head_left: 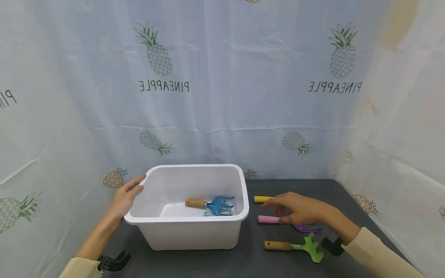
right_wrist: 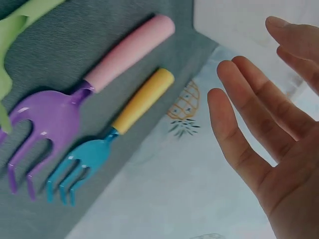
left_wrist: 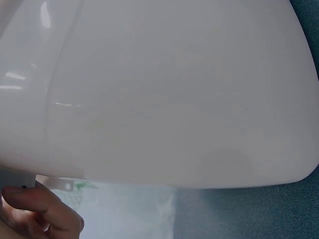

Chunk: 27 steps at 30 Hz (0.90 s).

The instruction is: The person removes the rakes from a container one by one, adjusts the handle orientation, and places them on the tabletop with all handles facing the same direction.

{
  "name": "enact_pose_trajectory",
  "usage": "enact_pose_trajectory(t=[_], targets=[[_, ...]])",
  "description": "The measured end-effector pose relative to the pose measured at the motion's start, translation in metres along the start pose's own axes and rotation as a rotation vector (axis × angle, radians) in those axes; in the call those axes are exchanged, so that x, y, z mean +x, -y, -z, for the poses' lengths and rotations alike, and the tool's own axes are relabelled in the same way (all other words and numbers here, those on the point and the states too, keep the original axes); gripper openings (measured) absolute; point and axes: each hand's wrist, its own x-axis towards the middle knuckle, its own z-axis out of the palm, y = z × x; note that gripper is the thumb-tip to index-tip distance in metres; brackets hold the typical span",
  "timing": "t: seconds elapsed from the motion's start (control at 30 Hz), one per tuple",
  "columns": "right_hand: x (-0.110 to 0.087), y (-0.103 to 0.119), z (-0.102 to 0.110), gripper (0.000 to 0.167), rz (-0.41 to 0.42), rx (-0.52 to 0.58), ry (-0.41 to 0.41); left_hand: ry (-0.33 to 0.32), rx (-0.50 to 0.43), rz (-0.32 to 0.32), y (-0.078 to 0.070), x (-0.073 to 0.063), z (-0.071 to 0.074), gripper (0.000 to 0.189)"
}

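A white plastic tub (head_left: pixel 187 236) stands before me, and inside it lies a blue hand rake (head_left: pixel 219 205) with a wooden handle. My left hand (head_left: pixel 123 200) grips the tub's left rim. Over the tools to the right of the tub hovers my right hand (head_left: pixel 300 207), its fingers loosely extended and holding nothing. Beneath it are a purple hand rake with a pink handle (head_left: pixel 267 219) and a blue hand rake with a yellow handle (right_wrist: pixel 144 99), both whole in the right wrist view. Nearer me rests a green hand rake (head_left: pixel 309 247) with a wooden handle.
The dark grey table (head_left: pixel 250 262) carries the tub and the tools. A pale curtain (head_left: pixel 222 96) printed with pineapples hangs behind the table and along both sides. Black straps (head_left: pixel 112 263) sit on both wrists.
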Motion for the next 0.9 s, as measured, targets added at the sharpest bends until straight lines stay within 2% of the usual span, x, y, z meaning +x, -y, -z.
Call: enact_pose_trajectory(t=[0.23,0.47,0.73,0.9], targets=[[0.009,0.011,0.021,0.048,0.035,-0.087,-0.061,-0.007,-0.001,-0.003,-0.001,-0.001,0.001,0.059],[0.016,0.026,0.046,0.046,0.027,-0.084,-0.102,-0.008,-0.007,0.001,-0.001,-0.001,0.000,0.059],[0.038,0.039,0.067,0.047,0.103,-0.122,-0.151,-0.013,-0.007,0.002,0.000,0.001,0.000,0.058],[0.052,0.052,0.076,0.046,0.092,-0.138,-0.155,-0.011,-0.004,0.002,0.002,0.002,0.000,0.058]])
